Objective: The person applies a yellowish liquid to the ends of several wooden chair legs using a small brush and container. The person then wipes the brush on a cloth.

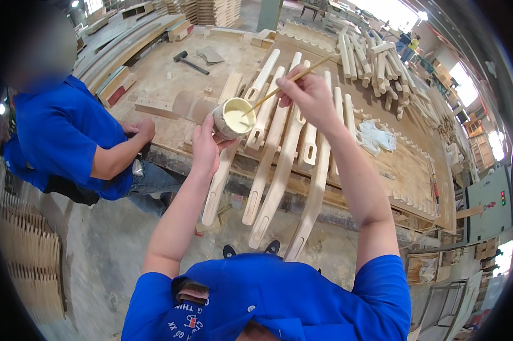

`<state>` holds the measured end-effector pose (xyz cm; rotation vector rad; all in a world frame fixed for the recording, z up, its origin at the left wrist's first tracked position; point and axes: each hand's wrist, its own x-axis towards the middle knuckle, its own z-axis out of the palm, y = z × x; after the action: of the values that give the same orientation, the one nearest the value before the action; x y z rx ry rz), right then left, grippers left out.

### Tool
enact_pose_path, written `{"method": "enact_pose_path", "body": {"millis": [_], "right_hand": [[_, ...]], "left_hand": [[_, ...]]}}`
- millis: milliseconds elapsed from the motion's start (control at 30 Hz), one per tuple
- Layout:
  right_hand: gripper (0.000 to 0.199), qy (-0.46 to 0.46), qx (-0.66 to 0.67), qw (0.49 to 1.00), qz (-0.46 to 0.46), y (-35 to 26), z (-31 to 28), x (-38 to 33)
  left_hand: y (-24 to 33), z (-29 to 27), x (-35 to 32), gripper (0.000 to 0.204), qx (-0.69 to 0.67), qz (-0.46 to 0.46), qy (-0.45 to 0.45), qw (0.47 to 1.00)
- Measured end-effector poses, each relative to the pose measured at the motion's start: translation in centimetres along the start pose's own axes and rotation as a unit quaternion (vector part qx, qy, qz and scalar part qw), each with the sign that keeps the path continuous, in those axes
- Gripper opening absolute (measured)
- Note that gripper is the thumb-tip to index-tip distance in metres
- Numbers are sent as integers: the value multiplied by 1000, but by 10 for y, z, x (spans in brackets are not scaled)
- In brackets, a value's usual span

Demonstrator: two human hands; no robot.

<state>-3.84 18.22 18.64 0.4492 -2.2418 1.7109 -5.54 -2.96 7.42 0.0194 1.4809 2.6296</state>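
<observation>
My left hand (206, 145) is wrapped round a round tub (227, 122) of pale cream liquid, tilted a little toward me. In my right hand (307, 96) I grip a thin wooden stick (276, 90). Its lower end reaches over the tub's rim, and the tip is at the cream liquid (237, 118). Below and beside my hands lie several long pale wooden pieces (290, 139) with slots cut near their ends. Their near ends stick out past the front edge of the workbench.
The wooden workbench (154, 71) bears a black mallet (191, 62), a crumpled white plastic bag (376, 138) and a heap of wooden parts (376, 62) at far right. A person in a blue shirt (69, 131) stands at left. A green-grey cabinet (486, 204) stands at right.
</observation>
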Motion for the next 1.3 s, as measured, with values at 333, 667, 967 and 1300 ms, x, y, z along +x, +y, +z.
{"method": "enact_pose_path", "body": {"millis": [333, 667, 967, 1300], "right_hand": [[14, 103, 350, 914, 181, 67, -31, -14], [14, 197, 346, 899, 185, 87, -52, -9], [20, 250, 405, 853, 214, 107, -52, -1], [22, 257, 362, 877, 183, 114, -88, 11]], "left_hand": [[-1, 36, 23, 33, -38, -20, -27, 999], [-18, 64, 58, 38, -101, -73, -47, 991], [-25, 81, 68, 38, -86, -62, -35, 994], [-24, 71, 53, 39, -68, -69, -23, 995]]}}
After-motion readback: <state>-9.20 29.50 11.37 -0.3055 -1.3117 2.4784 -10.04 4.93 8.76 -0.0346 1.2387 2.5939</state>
